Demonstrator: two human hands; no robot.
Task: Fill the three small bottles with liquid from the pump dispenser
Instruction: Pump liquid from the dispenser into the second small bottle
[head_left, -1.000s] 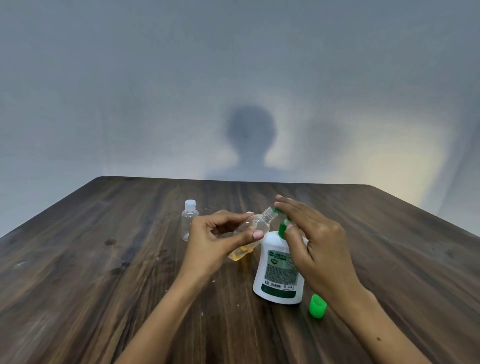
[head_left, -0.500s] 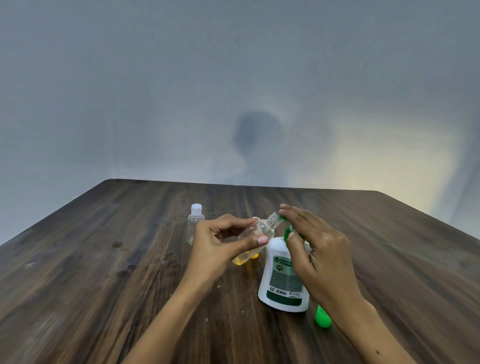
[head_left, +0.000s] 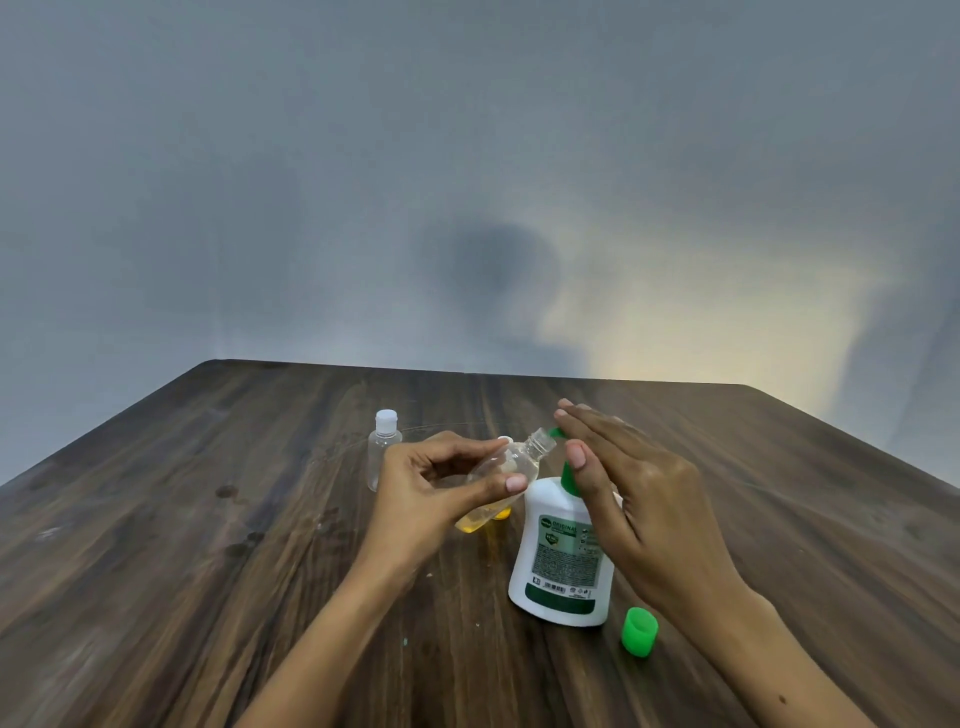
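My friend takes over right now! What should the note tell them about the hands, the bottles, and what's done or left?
Left hand grips a tilted small bottle, uncapped, some yellow liquid inside, its mouth at the green pump spout.
Right hand lies flat-fingered over the pump of the white dispenser.
Capped small bottle stands behind, looking empty. Something yellow shows behind the held bottle; unclear what.
Green cap lies on the table.
Left: finish this bottle, cap it, fill the rest.

White dispenser w/ green pump, green cap, yellow liquid.
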